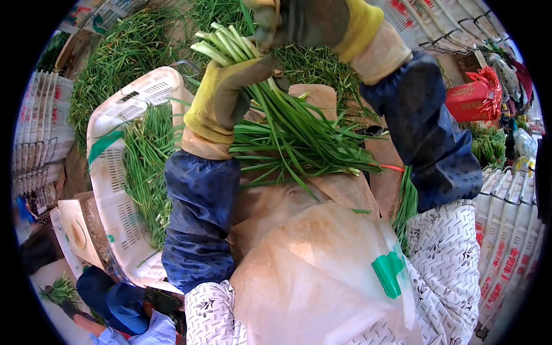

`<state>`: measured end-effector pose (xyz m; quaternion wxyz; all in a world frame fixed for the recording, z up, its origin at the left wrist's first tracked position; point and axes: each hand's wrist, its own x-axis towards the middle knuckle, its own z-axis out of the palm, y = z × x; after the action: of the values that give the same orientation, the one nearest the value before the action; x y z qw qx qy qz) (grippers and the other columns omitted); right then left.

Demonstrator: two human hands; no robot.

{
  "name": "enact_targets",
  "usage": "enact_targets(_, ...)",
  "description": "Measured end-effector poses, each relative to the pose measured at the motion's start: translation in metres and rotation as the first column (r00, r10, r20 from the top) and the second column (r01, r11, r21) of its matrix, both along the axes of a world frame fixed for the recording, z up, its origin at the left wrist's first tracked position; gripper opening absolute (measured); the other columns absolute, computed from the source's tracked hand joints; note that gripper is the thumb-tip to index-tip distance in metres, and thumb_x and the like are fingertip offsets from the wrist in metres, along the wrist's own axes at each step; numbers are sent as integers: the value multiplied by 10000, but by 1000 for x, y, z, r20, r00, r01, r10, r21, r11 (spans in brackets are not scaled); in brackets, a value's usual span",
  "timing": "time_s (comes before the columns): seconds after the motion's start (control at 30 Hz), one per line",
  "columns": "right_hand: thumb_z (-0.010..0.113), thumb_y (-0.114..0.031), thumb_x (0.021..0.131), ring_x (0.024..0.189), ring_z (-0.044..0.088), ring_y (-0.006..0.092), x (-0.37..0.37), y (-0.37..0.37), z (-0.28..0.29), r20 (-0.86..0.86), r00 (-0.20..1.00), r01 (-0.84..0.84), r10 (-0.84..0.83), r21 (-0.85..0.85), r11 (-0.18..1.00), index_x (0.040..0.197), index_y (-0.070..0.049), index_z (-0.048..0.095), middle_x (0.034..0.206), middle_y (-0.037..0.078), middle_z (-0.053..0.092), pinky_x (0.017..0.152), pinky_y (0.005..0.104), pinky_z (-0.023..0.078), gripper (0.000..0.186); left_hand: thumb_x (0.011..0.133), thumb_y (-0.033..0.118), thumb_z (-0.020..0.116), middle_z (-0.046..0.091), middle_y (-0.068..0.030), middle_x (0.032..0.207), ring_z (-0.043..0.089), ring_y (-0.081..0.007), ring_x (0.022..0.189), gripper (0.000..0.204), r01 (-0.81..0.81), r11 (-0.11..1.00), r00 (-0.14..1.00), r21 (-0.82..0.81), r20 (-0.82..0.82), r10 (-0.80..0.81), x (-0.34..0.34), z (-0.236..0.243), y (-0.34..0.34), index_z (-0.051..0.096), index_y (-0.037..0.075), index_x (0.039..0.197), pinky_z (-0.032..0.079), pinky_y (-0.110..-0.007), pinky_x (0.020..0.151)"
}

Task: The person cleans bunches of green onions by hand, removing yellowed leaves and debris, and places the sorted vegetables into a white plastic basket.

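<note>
My left hand [233, 95], in a yellow glove with a dark palm, is closed round a bunch of garlic chives [273, 106]. Their pale cut ends point up and to the left, while the long green leaves hang down to the right. Just above the bunch is my right hand [307, 23], gloved alike, its fingers curled near the pale ends. A green strand shows beside those fingers; what they grip is hidden. More loose chives [259, 149] lie across my lap, over a stained, whitish plastic apron [299, 253].
A white slotted plastic crate [106, 178] holding chives stands at my left. Heaps of green leaves [123, 52] cover the ground ahead. Stacked white crates [506, 241] are at the right, below a red bag [474, 98]. Another person [118, 305] sits at the lower left.
</note>
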<state>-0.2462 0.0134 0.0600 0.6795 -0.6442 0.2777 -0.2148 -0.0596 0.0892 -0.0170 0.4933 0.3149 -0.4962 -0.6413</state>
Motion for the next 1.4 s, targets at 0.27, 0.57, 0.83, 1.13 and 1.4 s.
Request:
enact_targets(0.27,611,-262,881,755,641,166,-38,-78,6,-281,845,163,-454,-674,721,1012,-55,656,810,84,653,679,314,508,249,909,178,548,562,-111,1004,540,-281,1009,288,237,966,822,-106,-507,-258,31,8,-21,520,1,1134,413,-463,954)
enact_targets(0.57,651,-344,847,809,636,207,-107,-90,2,-349,526,241,-775,-813,530,1077,-82,666,883,83,686,733,332,493,349,869,118,563,606,-159,1020,538,-352,1054,170,-307,950,700,-63,-691,180,152,68,-86,561,-7,985,357,-534,1042)
enact_targets(0.83,677,-461,831,723,551,93,-91,-46,-8,-23,720,569,-694,-552,609,1026,-78,682,780,13,644,664,252,452,431,883,100,543,612,-166,1130,550,-345,1120,202,-668,717,472,200,-631,616,125,84,-97,566,-7,1052,364,-572,1037)
enact_targets(1.13,668,-146,855,731,602,136,-42,25,-18,419,713,682,-562,-602,416,937,-13,671,817,61,660,680,269,483,156,856,91,509,610,-214,1058,545,-420,1069,171,-651,685,363,327,-658,660,132,41,-82,559,-15,981,345,-634,1014)
enact_targets(1.4,692,-231,811,670,634,251,-11,30,-33,139,817,397,-560,-839,372,920,-57,690,755,125,655,615,336,499,205,836,113,491,583,-202,1002,528,-407,1020,170,-602,718,330,350,-709,623,131,20,-63,526,-13,945,346,-596,1028)
